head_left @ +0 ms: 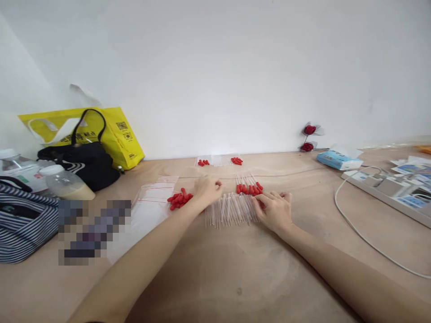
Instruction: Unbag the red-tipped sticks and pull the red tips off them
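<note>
A row of thin clear tubes [230,211] lies side by side on the table between my hands. My left hand [208,190] is over the upper left of this row, its fingers curled; whatever they hold, if anything, is hidden. At the row's right end is my right hand [274,210], thumb and fingertips pinched together close to the tubes, and I cannot make out what is in them. Just behind the row lie several tubes with red bulbs [249,188] on their near ends. A pile of loose red bulbs [179,198] sits left of my left hand.
Clear plastic bags [148,204] lie to the left. More red-bulbed pieces in clear bags [218,160] rest by the wall. A yellow bag [126,143], black bag [94,166] and bottle [65,181] stand left. Tissues [338,159], a cable [350,229] and power strip [387,193] are right.
</note>
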### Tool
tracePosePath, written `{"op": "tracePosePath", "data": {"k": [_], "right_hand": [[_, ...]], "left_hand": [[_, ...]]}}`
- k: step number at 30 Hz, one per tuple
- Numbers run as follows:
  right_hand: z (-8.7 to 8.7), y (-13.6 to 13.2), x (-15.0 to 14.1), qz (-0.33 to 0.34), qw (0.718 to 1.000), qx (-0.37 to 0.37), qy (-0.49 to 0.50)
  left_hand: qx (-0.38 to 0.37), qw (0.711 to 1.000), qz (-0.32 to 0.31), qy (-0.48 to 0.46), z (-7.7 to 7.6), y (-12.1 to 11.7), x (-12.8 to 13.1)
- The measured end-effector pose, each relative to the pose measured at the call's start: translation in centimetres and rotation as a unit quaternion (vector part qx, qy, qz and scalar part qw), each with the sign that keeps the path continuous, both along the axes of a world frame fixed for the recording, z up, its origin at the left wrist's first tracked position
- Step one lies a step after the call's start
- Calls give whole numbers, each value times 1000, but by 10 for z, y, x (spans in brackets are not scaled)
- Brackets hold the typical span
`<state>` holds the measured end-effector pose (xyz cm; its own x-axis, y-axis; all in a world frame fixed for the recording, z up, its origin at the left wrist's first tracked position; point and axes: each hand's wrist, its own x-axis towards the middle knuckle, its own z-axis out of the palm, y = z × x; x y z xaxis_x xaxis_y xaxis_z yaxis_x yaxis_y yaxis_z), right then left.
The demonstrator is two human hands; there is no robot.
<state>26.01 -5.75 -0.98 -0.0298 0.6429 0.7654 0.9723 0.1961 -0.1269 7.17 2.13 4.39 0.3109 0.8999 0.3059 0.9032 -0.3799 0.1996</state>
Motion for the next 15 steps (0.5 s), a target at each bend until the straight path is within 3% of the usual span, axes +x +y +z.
{"op": "tracePosePath", "data": {"k": [3, 6, 10, 15], "right_hand": [[2, -1, 8, -15, 1000, -11, 5], [4, -1, 14, -29, 999, -10, 17], [3, 1, 15, -26, 999, -17, 30], [4, 1, 13, -18, 999, -19, 36]], "left_hand": [[-59, 998, 24, 13, -8, 9, 43], [-100, 993, 66, 24, -16, 19, 66], [-135, 986, 88, 34, -20, 28, 76], [-120, 990, 75, 31, -10, 27, 72]]}}
